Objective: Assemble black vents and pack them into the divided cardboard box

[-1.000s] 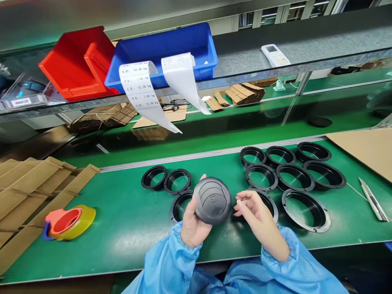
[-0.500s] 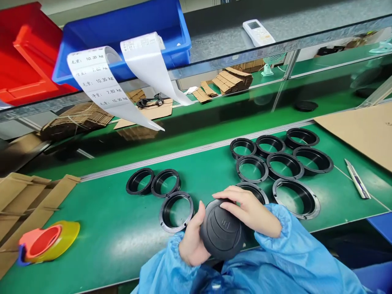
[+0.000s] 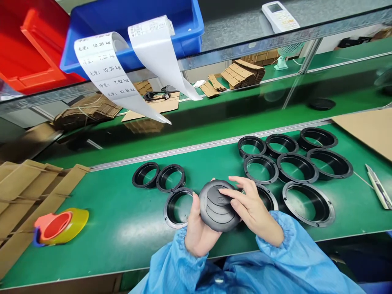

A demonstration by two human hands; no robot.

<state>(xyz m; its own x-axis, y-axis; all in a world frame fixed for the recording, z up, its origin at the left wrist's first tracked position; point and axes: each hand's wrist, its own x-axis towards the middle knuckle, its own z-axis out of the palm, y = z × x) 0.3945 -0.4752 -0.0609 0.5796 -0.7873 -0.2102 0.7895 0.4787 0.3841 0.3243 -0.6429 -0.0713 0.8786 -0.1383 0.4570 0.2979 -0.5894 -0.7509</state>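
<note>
My left hand [image 3: 197, 232] grips a round black plastic cover [image 3: 218, 206] with raised arcs on its face, holding it upright above the green table's near edge. My right hand [image 3: 249, 206] lies over the cover's right side, with a fingertip on its centre mark and the other fingers curled behind its rim. Three black plastic rings [image 3: 177, 201] lie just left of the cover. Several larger black rings [image 3: 308, 202] lie to its right, one partly hidden behind my right hand.
A tape dispenser with yellow tape [image 3: 59, 225] sits at the left beside flat cardboard pieces [image 3: 27, 192]. A cardboard sheet [image 3: 366, 128] and a slim tool [image 3: 379, 192] lie at the right. Overhead, a shelf carries a blue bin [image 3: 134, 28], a red bin [image 3: 27, 45], hanging paper strips [image 3: 119, 77] and a remote [image 3: 280, 16].
The right hand went from beside the cover to resting on it. The cover dropped lower and closer half a second ago and has since lifted again, with its face turned.
</note>
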